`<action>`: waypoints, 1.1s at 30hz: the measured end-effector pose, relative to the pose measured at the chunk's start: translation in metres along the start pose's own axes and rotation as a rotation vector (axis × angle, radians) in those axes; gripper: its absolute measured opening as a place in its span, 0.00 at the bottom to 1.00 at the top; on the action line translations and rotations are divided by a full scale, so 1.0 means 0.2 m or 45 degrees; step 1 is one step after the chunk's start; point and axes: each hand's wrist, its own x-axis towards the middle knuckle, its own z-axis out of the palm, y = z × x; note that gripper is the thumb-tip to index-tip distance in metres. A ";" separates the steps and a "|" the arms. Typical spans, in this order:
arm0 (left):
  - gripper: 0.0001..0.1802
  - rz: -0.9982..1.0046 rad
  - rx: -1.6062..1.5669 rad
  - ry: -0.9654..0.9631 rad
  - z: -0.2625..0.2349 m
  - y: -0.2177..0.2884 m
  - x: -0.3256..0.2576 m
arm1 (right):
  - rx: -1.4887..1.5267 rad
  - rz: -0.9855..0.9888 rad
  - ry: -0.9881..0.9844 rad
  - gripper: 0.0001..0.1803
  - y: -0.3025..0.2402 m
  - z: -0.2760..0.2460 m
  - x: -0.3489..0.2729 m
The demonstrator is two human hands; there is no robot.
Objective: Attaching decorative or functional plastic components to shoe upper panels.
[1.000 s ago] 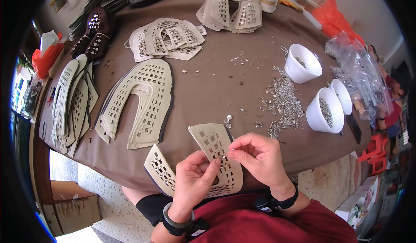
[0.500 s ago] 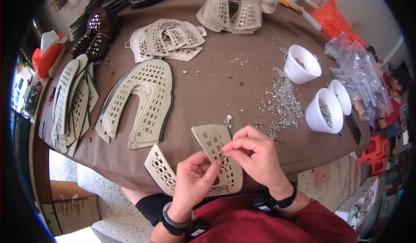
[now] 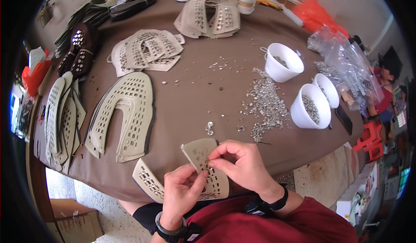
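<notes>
A beige shoe upper (image 3: 218, 185), U-shaped and punched with rows of small square holes, is held upright at the table's near edge. Metal studs fill part of its left arm and its lower curve. My left hand (image 3: 178, 190) grips the right arm of the upper, thumb on its face. My right hand (image 3: 244, 168) is closed in a pinch against that same arm, beside the left thumb; whatever lies between its fingertips is too small to make out. A few round shiny studs (image 3: 210, 128) lie on the table just beyond the upper.
Loose silver studs (image 3: 266, 102) spread across the right of the brown-covered table (image 3: 190, 108). White cups (image 3: 303, 123) of studs stand beside them, near a clear plastic bag (image 3: 346, 65) and a phone (image 3: 344, 120). Stacked beige uppers (image 3: 145, 113) lie left and far.
The view has shifted, so the table items sit further left. The right arm of the upper now leans more, its top tipped leftward, and my right fingers stay pinched close to my left thumb.
</notes>
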 end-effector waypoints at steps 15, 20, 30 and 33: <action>0.08 0.002 -0.077 -0.048 -0.01 0.02 -0.01 | -0.102 -0.259 0.143 0.15 0.03 0.04 -0.05; 0.10 -0.048 -0.193 -0.001 -0.01 0.03 -0.01 | -0.568 -0.244 0.342 0.10 0.02 -0.17 0.07; 0.12 -0.099 -0.288 0.016 0.00 0.03 0.01 | -1.047 -0.266 0.431 0.03 0.10 -0.27 0.10; 0.14 -0.098 -0.334 0.031 0.01 0.03 0.01 | -0.934 -0.218 0.440 0.02 0.05 -0.25 0.10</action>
